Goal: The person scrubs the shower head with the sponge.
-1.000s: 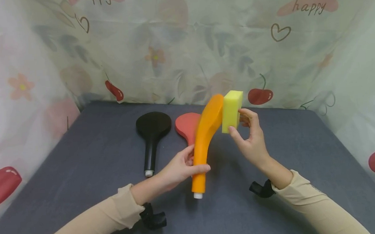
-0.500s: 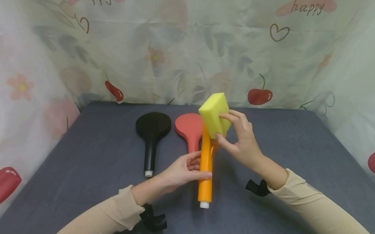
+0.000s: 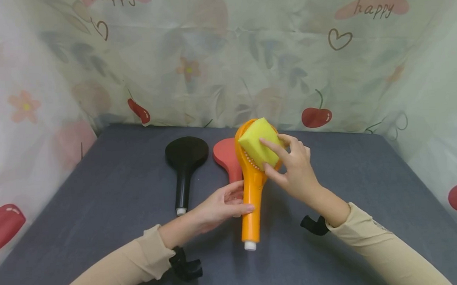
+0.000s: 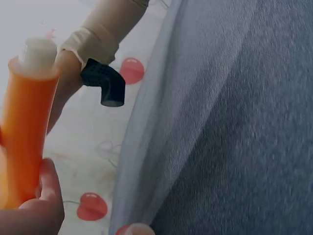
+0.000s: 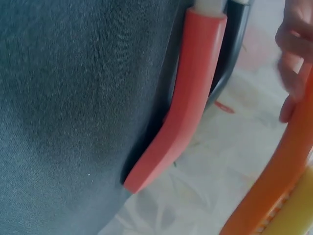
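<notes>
In the head view my left hand [image 3: 220,208] grips the handle of an orange shower head [image 3: 251,209], held tilted above the table with its round face toward me. My right hand [image 3: 296,169] pinches a yellow sponge [image 3: 262,143] against that face, hiding most of it. A curved row of small nozzles shows beside the sponge. The left wrist view has the white-tipped end of the orange handle [image 4: 29,122] and my left thumb. At the right wrist view's edge, the yellow sponge [image 5: 296,210] meets the orange face.
On the dark grey table [image 3: 101,216] lie a black shower head [image 3: 187,153] and a red shower head [image 3: 225,153], the red one partly behind the orange one. A patterned curtain [image 3: 225,66] hangs behind. Black wrist mounts [image 3: 186,265] sit under both forearms.
The orange shower head has turned from edge-on to face me. My right hand has moved left with the sponge, from its side onto its face, and tilted it.
</notes>
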A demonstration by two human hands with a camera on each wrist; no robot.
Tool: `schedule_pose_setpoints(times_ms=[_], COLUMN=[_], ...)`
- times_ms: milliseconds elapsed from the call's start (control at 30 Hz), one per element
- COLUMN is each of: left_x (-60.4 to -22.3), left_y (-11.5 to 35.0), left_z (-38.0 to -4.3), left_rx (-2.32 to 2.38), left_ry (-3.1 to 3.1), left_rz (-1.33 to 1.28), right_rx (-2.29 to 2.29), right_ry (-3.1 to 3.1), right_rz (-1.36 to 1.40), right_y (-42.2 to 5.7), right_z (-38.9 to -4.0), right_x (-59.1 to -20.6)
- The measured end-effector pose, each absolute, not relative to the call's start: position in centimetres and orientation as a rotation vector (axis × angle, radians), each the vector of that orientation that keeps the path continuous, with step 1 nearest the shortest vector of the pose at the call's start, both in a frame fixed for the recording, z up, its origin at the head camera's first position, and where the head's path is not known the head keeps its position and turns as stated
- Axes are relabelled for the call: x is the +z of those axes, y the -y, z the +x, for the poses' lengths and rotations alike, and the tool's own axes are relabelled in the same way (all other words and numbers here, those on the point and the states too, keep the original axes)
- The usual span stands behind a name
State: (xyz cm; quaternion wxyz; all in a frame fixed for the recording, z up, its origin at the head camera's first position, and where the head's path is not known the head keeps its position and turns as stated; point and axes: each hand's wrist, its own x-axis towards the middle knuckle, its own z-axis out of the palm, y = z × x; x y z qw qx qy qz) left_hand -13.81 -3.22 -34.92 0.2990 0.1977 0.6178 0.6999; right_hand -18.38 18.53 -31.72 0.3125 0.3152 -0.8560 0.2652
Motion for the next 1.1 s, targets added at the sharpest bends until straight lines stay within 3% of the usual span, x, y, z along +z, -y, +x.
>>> schedule_pose_setpoints(times_ms=[400,800,1100], left_x=[-35.1,-34.9,-34.8], left_y=[3.2,3.5,3.6], left_z=[-13.9,-14.1,-14.0], left_rx=[1.865,1.897,1.916], left_ry=[-1.656,-1.683,-1.632], left_rz=[0.584,0.495,0.474], right_rx=[0.709,0.511,0.625], right_ry=[2.351,2.187,2.175], right_rz=[0.686,1.006,0.812], right_y=[-18.8,-18.6,-19.4], right_z=[-19.3,-19.0,-20.1], right_x=[-31.2,-31.0,-30.7])
